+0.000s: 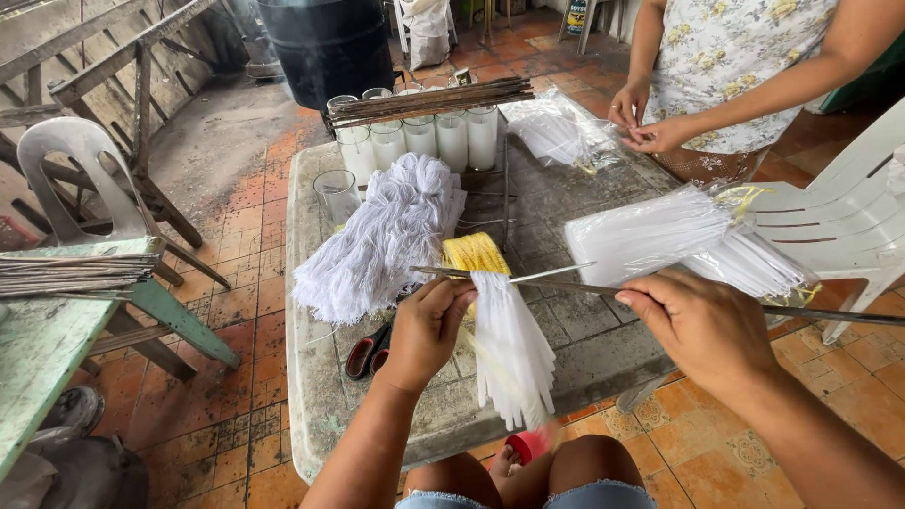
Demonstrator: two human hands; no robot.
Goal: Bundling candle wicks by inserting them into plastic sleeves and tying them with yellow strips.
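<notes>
White strands, yellow binding, grey worktop on orange tiles

The wick bundle (512, 344) is white, bound at the top in yellow; the loose string heap (382, 236) and the wrapped wick packs (660, 236) are white as well. The worktop (584, 368) is mottled grey. The floor tiles (236, 415) are orange-brown, some with a pale floral pattern. The glasses (452, 139) hold white wax. The side bench (47, 349) is faded green, the plastic chair (848, 207) white. The other person's top (726, 57) is white with yellow flowers.

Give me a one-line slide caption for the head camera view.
Seated at a worn table, left hand and right hand hold a thin metal rod draped with white wicks.
</notes>
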